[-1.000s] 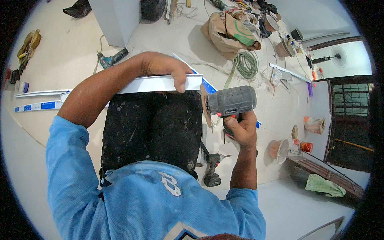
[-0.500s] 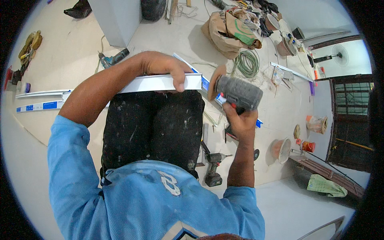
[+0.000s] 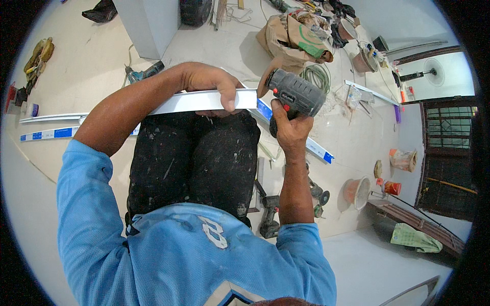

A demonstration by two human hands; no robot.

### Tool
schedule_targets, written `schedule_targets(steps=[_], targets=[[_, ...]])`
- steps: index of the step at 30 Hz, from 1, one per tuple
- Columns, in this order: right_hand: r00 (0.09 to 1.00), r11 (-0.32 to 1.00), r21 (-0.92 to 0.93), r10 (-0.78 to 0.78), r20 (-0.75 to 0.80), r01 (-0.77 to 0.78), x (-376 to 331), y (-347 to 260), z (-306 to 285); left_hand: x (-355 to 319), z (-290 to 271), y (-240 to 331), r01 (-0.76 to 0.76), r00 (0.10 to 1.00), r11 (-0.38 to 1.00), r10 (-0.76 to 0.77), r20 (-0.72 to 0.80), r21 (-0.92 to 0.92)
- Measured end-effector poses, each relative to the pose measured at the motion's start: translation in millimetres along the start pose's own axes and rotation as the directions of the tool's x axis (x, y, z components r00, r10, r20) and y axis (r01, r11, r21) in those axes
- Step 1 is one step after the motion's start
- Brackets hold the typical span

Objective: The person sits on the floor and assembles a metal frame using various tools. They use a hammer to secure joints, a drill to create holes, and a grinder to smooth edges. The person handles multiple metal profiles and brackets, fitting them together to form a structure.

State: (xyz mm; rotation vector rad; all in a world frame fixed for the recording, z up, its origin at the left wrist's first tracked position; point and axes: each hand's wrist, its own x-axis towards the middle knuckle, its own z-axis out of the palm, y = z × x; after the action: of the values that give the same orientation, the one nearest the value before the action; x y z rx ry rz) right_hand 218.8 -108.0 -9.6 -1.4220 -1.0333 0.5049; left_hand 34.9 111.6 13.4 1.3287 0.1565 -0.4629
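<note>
One white strip (image 3: 196, 102) at the knees (image 3: 176, 127) is clasped by the left hand (image 3: 212, 82), seemingly steadied; the right hand (image 3: 294, 127) grips a power tool (image 3: 300, 93), disc (image 3: 269, 77) near the strip's right end, contact unclear.

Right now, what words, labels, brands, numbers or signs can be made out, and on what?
Shirt: large white printed character; I won't copy it out.
Power tool in the right hand: pale label, too small to read.
Left floor strip, right floor strip: blue patches, any print too small.
Paper bag: green curved mark, no readable word.
</note>
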Motion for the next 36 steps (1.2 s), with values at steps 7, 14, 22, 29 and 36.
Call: schedule_targets(steps=[7,14,22,29,36], targets=[[1.0,0.999,-0.038,0.014,-0.022,-0.014,-0.9,0.7,1.5,0.8,-0.2,1.8,-0.003,1.0,1.0,0.003,0.014,-0.002],[0.999,1.0,-0.001,-0.018,-0.049,0.018,-0.1,2.1,2.6,0.6,-4.5,2.1,0.058,0.997,0.998,-0.057,0.042,-0.018],[0.997,0.998,0.01,-0.055,-0.058,0.055,1.1,7.9,4.7,1.6,1.4,1.3,-0.005,1.0,1.0,0.005,0.005,-0.007],[0.998,0.999,0.031,-0.038,-0.04,0.039,-1.1,5.8,4.1,-1.1,-4.0,3.4,0.086,0.996,0.996,-0.086,0.015,0.0],[0.999,1.0,0.008,-0.029,-0.038,0.029,1.4,10.9,-0.3,-0.9,2.5,2.9,0.006,0.999,1.0,-0.005,-0.045,0.011]])
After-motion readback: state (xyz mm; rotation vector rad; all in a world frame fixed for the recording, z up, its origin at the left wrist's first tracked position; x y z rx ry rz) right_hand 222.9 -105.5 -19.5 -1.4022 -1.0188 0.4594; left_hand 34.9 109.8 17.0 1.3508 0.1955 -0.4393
